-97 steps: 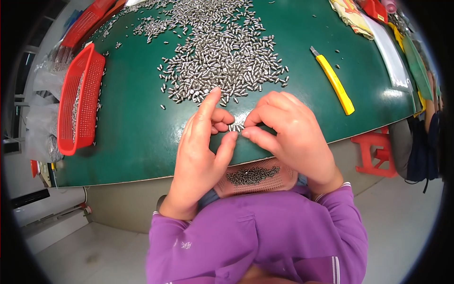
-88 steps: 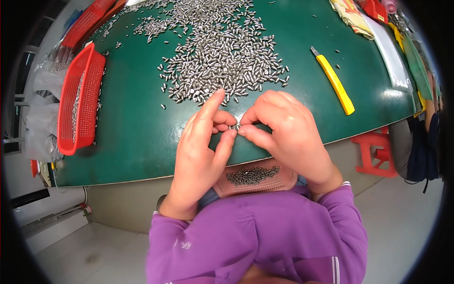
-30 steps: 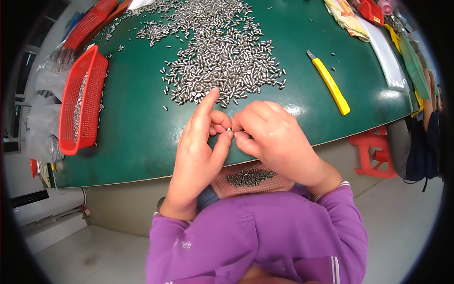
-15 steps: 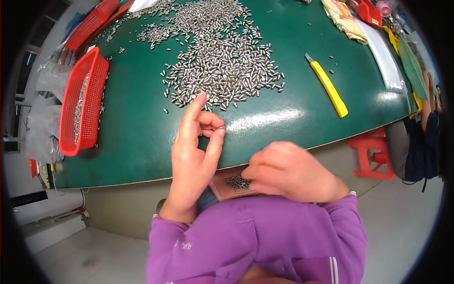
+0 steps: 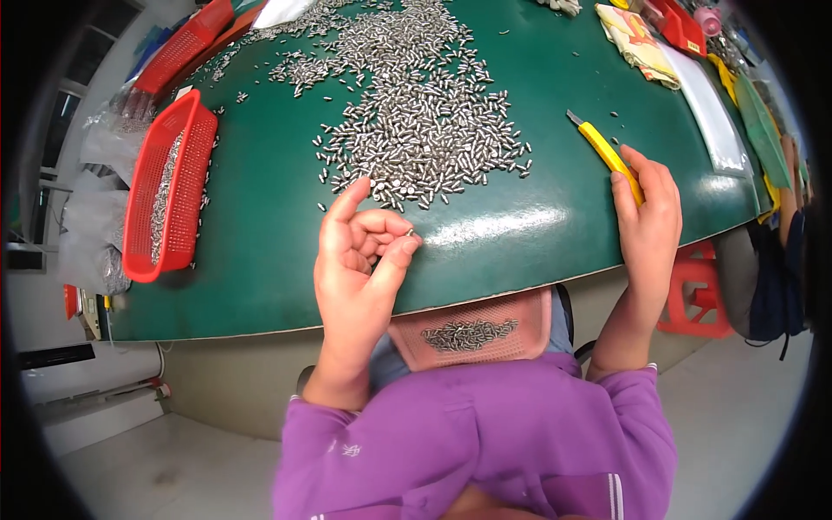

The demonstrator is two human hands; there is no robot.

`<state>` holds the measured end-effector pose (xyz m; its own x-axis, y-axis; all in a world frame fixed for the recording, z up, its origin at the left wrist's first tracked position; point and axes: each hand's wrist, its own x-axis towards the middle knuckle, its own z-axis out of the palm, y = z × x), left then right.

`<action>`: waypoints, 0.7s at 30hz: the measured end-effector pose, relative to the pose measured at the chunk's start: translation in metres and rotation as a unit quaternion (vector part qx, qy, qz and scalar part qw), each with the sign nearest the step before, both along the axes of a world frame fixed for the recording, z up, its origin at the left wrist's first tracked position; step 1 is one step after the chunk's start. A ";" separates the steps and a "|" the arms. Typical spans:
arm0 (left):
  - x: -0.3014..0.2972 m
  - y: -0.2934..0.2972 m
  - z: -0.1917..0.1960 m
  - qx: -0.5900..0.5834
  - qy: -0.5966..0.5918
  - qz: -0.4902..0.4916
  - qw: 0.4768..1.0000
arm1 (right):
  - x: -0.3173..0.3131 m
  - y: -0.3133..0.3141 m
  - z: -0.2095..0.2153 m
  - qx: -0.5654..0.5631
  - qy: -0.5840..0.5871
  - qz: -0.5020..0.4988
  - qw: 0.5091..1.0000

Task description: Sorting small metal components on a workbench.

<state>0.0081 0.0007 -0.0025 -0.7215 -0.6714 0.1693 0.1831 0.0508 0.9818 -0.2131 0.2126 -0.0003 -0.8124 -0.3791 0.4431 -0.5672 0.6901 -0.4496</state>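
My left hand (image 5: 355, 273) is over the near part of the table, thumb and a finger pinched around a small metal piece (image 5: 411, 232), its index finger stretched toward the heap. Just beyond it lies a big heap of small silver bullet-shaped metal pieces (image 5: 425, 130). At the right my right hand (image 5: 652, 221) has its thumb and fingers closed around the handle of a yellow utility knife (image 5: 600, 144). The blade end points away to the upper left. On my lap rests a pink perforated basket (image 5: 529, 334) with many similar pieces (image 5: 468, 334) inside.
A red perforated basket (image 5: 186, 230) with metal pieces stands at the left of the green table (image 5: 260, 286). Plastic bags (image 5: 95, 217) lie beyond it. Back right are a patterned cloth (image 5: 637, 48) and clear plastic sheets (image 5: 715, 121). A red stool (image 5: 698, 299) stands under the table's right side.
My right hand has moved from above the lap basket up and right to the utility knife and closed on it. The left hand keeps its pinch. The lap basket is now uncovered.
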 end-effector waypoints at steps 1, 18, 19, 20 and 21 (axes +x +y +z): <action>0.000 0.000 0.000 0.025 0.017 0.000 1.000 | 0.001 -0.001 0.000 -0.013 0.006 0.003 1.000; 0.011 -0.018 0.000 0.134 0.060 -0.054 0.988 | 0.082 -0.047 0.015 -0.138 -0.172 0.466 0.857; 0.011 -0.018 0.001 0.141 0.057 -0.054 0.987 | 0.082 -0.048 0.015 -0.138 -0.172 0.466 0.857; 0.012 -0.019 0.001 0.141 0.057 -0.054 0.987 | 0.082 -0.048 0.015 -0.135 -0.164 0.467 0.858; 0.012 -0.020 0.001 0.151 0.061 -0.054 0.985 | 0.083 -0.049 0.016 -0.132 -0.155 0.468 0.860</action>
